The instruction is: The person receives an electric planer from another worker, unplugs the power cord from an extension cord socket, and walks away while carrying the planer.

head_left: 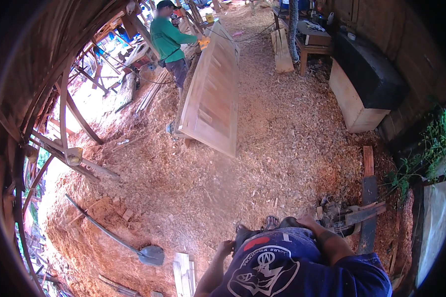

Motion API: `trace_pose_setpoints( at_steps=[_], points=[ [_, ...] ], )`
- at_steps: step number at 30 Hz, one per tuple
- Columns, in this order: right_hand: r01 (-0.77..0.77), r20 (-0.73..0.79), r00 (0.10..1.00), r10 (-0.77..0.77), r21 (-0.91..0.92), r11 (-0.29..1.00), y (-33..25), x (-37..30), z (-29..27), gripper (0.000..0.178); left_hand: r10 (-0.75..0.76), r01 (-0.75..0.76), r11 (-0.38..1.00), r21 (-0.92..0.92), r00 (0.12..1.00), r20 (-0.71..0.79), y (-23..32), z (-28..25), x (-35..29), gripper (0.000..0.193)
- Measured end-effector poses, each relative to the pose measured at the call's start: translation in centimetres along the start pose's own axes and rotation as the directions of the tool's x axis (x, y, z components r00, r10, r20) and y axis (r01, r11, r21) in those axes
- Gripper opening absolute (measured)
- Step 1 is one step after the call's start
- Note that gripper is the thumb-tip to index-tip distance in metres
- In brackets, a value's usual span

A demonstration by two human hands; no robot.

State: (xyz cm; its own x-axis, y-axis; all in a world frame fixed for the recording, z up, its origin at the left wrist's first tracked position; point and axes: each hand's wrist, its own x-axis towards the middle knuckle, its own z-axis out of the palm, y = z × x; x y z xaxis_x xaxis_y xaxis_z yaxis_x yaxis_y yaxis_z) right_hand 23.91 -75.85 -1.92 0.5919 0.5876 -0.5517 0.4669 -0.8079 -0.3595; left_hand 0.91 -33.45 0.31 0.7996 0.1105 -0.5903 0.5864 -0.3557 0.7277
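My left hand (226, 247) hangs low beside my left leg; its fingers are too dark and small to make out. My right hand (308, 222) rests at my right knee, fingers laid over it, and no object shows in it. My blue printed shirt (265, 267) fills the lower middle, and my feet (271, 221) are on the shavings just beyond. Nearest my left arm are pale wood boards (184, 274). Right of my right hand lies a dark, cluttered piece of equipment (339, 216) with wood pieces on it.
A co-worker (169, 42) in green holds a yellow power tool (203, 43) on a large panelled wooden door (210, 94). A shovel (151, 255) lies at left. A black-topped wooden box (352, 94) stands at right. Wood shavings (277, 133) cover the ground.
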Motion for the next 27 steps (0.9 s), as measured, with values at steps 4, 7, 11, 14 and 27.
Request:
trace_pose_setpoints(
  at_steps=[4,7,11,14,27],
  points=[
    [-0.107,-0.004,0.994,0.109,0.153,0.982,0.4,0.3,0.5,0.034,-0.018,0.018,0.998,0.055,1.0,0.009,0.7,0.0,0.1,0.033],
    [-0.159,-0.015,0.986,0.166,0.216,0.963,1.0,0.5,1.2,0.04,0.029,-0.032,0.993,0.118,0.999,0.031,1.1,-0.2,0.2,0.033],
    [-0.157,-0.019,0.986,0.167,0.256,0.954,0.2,0.2,0.5,0.041,0.175,-0.179,0.971,0.158,0.984,0.04,1.1,-0.2,-0.2,0.034],
    [-0.193,-0.026,0.977,0.21,0.295,0.936,0.1,-0.3,0.1,0.04,0.105,-0.107,0.993,0.06,0.994,0.029,1.5,-0.1,-0.2,0.035],
    [0.022,-0.025,0.999,-0.025,-0.103,0.994,-1.2,-0.8,-2.5,0.029,-0.025,0.023,0.998,0.065,0.999,0.029,0.3,0.0,0.1,0.036]
  ],
)
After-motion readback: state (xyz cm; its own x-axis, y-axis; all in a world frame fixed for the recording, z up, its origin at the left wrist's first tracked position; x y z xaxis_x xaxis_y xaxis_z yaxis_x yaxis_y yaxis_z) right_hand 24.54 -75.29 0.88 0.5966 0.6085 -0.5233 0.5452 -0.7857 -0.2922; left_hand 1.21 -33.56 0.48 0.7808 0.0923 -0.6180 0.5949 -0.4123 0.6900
